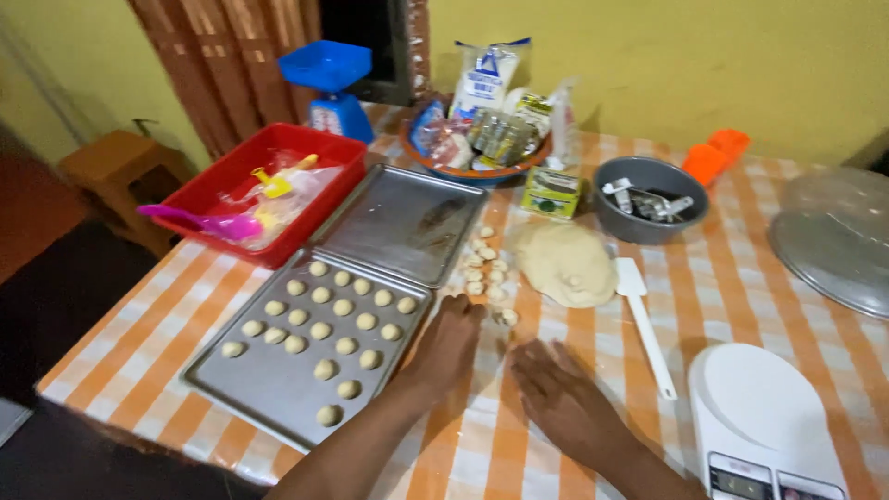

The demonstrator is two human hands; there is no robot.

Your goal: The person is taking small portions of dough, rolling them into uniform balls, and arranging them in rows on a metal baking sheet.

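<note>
In the head view, low in the middle of the frame, both hands lie flat and open on the orange-checked counter [167,306], fingers spread, clamped on nothing. The left hand [449,344] rests just beside the right edge of the near baking tray [269,389], where rows of small dough balls [324,319] sit. The right hand [560,398] lies near it, a little lower. Just above the fingertips, loose dough pieces [486,268] trail up to a pale dough lump [565,264]. A white spatula [645,324] lies right of the lump. A second, bare tray [403,222] sits behind the first. A white digital scale [764,417] fills the lower right, a red basket [264,190] the upper left.
</note>
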